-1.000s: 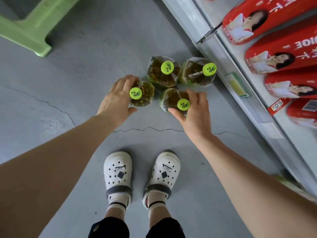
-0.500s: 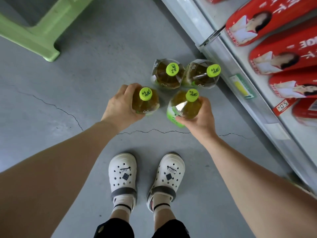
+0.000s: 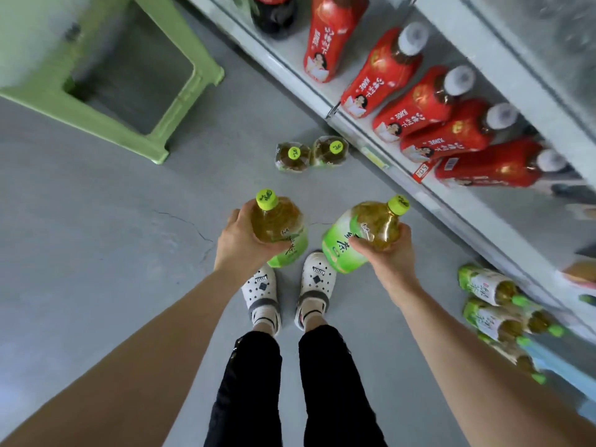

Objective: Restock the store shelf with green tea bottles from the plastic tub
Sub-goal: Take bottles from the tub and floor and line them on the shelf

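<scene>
My left hand grips a green tea bottle with a lime cap, held upright above my feet. My right hand grips a second green tea bottle, tilted with its cap toward the shelf. Two more green tea bottles stand on the grey floor close to the shelf's base. Several green tea bottles stand on the shelf at the lower right. No plastic tub is in view.
The white store shelf runs diagonally along the right, lined with red-labelled bottles. A green plastic stool stands on the floor at the upper left. My feet in white clogs are below the held bottles.
Both hands have lifted their bottles well off the floor, away from the two left standing. The view has risen, showing more of the shelf.
</scene>
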A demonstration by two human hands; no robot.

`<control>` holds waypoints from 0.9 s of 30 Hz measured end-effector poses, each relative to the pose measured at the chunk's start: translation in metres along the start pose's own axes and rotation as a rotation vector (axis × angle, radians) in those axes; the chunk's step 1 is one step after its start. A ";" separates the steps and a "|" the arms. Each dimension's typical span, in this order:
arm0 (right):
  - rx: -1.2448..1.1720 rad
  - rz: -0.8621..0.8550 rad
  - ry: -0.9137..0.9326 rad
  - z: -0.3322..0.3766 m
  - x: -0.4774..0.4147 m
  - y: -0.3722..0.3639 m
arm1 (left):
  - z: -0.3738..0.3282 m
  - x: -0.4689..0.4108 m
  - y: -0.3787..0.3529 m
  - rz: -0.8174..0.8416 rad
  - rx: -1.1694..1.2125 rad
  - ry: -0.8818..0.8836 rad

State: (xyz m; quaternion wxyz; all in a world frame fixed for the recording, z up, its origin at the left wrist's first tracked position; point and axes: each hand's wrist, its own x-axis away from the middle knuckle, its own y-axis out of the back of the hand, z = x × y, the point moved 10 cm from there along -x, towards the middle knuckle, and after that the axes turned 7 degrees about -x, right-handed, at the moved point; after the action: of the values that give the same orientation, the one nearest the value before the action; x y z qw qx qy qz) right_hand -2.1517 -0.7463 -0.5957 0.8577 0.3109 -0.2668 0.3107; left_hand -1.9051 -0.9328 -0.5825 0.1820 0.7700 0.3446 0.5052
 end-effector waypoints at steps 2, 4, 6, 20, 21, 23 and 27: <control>-0.059 -0.018 0.037 0.031 0.039 0.026 | -0.033 0.034 0.026 0.019 -0.023 -0.045; -0.107 -0.043 0.074 0.061 0.076 0.051 | -0.065 0.067 0.052 0.025 -0.036 -0.108; -0.155 -0.057 0.105 0.089 0.109 0.072 | -0.098 0.096 0.078 0.030 -0.060 -0.186; -0.147 -0.274 0.414 0.272 0.292 0.239 | -0.308 0.278 0.238 -0.048 -0.179 -0.720; -0.148 -0.293 0.439 0.282 0.304 0.251 | -0.322 0.289 0.245 -0.059 -0.184 -0.753; -0.163 -0.340 0.488 0.303 0.330 0.277 | -0.352 0.313 0.259 -0.068 -0.164 -0.830; -0.156 -0.439 0.585 0.339 0.392 0.329 | -0.413 0.364 0.277 -0.040 -0.124 -0.987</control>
State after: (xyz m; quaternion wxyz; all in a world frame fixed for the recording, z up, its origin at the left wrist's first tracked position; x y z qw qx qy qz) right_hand -2.2108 -0.6373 0.0054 0.9650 0.1924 0.0397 0.1739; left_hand -2.0905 -0.8938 0.0038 0.3784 0.8984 0.2012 0.0962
